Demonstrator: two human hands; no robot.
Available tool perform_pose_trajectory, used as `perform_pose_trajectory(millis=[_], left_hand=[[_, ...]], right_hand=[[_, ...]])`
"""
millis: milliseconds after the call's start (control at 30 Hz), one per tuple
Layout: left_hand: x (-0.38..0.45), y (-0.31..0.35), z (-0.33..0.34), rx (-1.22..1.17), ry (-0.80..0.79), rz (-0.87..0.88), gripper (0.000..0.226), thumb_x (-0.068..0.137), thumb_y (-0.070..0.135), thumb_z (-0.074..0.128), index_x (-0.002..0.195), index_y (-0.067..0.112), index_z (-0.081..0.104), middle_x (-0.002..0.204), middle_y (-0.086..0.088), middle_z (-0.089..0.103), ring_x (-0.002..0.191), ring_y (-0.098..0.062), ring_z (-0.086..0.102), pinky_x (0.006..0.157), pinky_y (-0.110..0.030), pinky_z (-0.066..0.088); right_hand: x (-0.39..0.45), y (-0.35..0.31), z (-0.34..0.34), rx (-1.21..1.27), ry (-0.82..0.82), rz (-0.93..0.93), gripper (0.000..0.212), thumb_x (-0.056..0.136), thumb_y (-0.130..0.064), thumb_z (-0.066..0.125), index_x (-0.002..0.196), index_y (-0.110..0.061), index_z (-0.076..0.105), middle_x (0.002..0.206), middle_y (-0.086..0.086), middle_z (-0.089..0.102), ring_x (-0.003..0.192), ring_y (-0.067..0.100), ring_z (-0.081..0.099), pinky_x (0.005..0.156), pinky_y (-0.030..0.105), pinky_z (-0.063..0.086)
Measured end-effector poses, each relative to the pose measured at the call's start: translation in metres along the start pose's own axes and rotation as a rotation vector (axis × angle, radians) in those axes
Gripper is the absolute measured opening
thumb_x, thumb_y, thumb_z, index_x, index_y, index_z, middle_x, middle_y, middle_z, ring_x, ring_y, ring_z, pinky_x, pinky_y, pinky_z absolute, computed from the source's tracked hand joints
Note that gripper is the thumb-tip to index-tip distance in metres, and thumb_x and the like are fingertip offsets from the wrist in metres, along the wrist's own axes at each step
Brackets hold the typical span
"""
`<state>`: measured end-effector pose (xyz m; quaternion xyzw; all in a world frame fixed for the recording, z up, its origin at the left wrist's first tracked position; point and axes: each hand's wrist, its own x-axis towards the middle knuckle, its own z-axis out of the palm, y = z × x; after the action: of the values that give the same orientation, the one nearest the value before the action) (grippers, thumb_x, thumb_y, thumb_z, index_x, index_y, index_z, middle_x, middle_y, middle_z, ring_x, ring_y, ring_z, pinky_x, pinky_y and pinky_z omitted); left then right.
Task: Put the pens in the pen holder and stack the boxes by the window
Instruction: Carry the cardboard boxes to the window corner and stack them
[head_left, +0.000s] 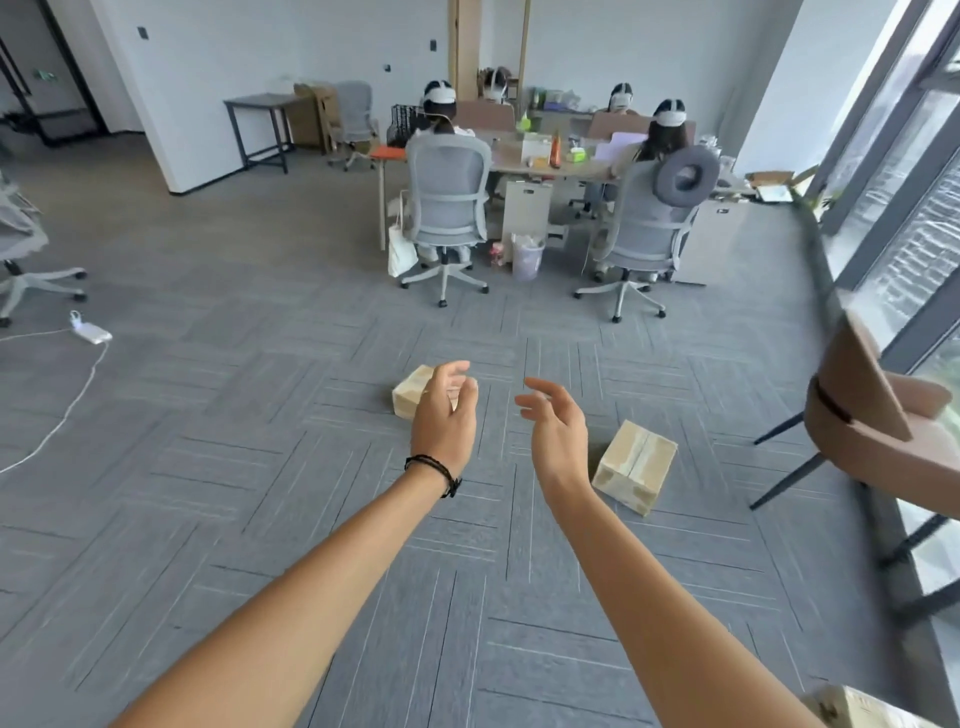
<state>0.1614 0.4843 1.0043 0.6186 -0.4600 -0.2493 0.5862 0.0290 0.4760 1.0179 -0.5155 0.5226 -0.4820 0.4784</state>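
Two small taped cardboard boxes lie on the grey carpet. The far box (410, 395) is partly hidden behind my left hand (447, 410), which hovers above it with fingers spread and holds nothing. The near box (636, 465) sits tilted just right of my right hand (553, 421), which is also open and empty. A corner of a third box (852, 709) shows at the bottom right edge. The window (914, 218) runs along the right side. No pens or pen holder are in view.
A brown chair (878, 421) with dark legs stands at the right by the window. Several people sit in grey office chairs (449, 208) around a desk (566, 166) ahead. A white power strip (93, 332) with its cable lies on the floor at left.
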Motion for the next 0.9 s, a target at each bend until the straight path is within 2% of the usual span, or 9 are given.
perform_pose_trajectory(millis=[100,200,333,400,533,600,733,900], left_hand=[[0.048,-0.019,0.015,0.015,0.001,-0.007,0.033,0.096,0.038,0.047,0.123,0.026,0.06,0.113,0.013,0.064,0.111,-0.007,0.06,0.096,-0.037,0.049],[0.103,-0.044,0.028,0.02,0.006,-0.036,0.025,0.099,0.032,0.049,0.122,0.028,0.06,0.111,0.017,0.062,0.11,-0.007,0.06,0.092,-0.032,0.049],[0.184,-0.08,0.045,0.073,0.029,-0.066,0.028,0.097,0.038,0.049,0.123,0.031,0.059,0.115,0.012,0.064,0.111,-0.014,0.062,0.096,-0.039,0.05],[0.225,-0.092,0.051,0.118,0.041,-0.088,0.028,0.099,0.037,0.049,0.125,0.03,0.058,0.118,0.008,0.064,0.111,-0.015,0.061,0.096,-0.039,0.049],[0.309,-0.106,0.051,0.176,0.065,-0.116,0.031,0.101,0.035,0.05,0.131,0.026,0.056,0.126,0.002,0.061,0.106,-0.01,0.06,0.081,-0.02,0.044],[0.35,-0.113,0.045,0.182,0.096,-0.134,0.032,0.101,0.036,0.051,0.131,0.027,0.056,0.126,0.004,0.06,0.104,-0.006,0.059,0.078,-0.016,0.041],[0.425,-0.141,0.027,0.19,0.14,-0.147,0.034,0.097,0.035,0.059,0.13,0.028,0.056,0.126,0.008,0.06,0.114,-0.01,0.058,0.088,-0.023,0.042],[0.529,-0.204,-0.001,0.218,0.125,-0.17,0.039,0.093,0.038,0.064,0.129,0.029,0.055,0.125,0.009,0.061,0.111,-0.01,0.06,0.093,-0.03,0.047]], right_hand=[[0.053,0.003,0.018,0.002,-0.014,0.011,0.027,0.101,-0.026,0.051,0.121,-0.026,0.069,0.11,-0.007,0.075,0.11,0.011,0.067,0.088,0.029,0.047],[0.117,0.011,0.036,0.003,-0.019,0.011,0.027,0.1,-0.024,0.052,0.12,-0.024,0.069,0.111,-0.006,0.075,0.11,0.012,0.067,0.089,0.029,0.046],[0.213,0.021,0.066,0.03,-0.025,0.023,0.028,0.102,-0.022,0.049,0.122,-0.02,0.068,0.109,-0.002,0.075,0.108,0.012,0.068,0.086,0.027,0.047],[0.262,0.022,0.086,0.04,-0.053,0.032,0.027,0.103,-0.023,0.048,0.122,-0.021,0.068,0.11,-0.002,0.075,0.109,0.014,0.067,0.091,0.031,0.048],[0.35,0.012,0.135,0.056,-0.123,0.027,0.027,0.102,-0.023,0.049,0.122,-0.021,0.068,0.114,0.0,0.074,0.111,0.016,0.067,0.094,0.032,0.049],[0.386,0.008,0.162,0.047,-0.158,0.036,0.027,0.102,-0.023,0.05,0.122,-0.021,0.068,0.115,0.001,0.074,0.111,0.017,0.066,0.093,0.033,0.05],[0.446,0.011,0.223,0.006,-0.219,0.047,0.028,0.101,-0.027,0.051,0.123,-0.025,0.067,0.118,-0.002,0.073,0.113,0.015,0.065,0.1,0.038,0.049],[0.52,0.028,0.311,-0.027,-0.245,0.045,0.027,0.102,-0.024,0.052,0.125,-0.026,0.066,0.113,-0.004,0.072,0.103,0.004,0.065,0.086,0.027,0.049]])
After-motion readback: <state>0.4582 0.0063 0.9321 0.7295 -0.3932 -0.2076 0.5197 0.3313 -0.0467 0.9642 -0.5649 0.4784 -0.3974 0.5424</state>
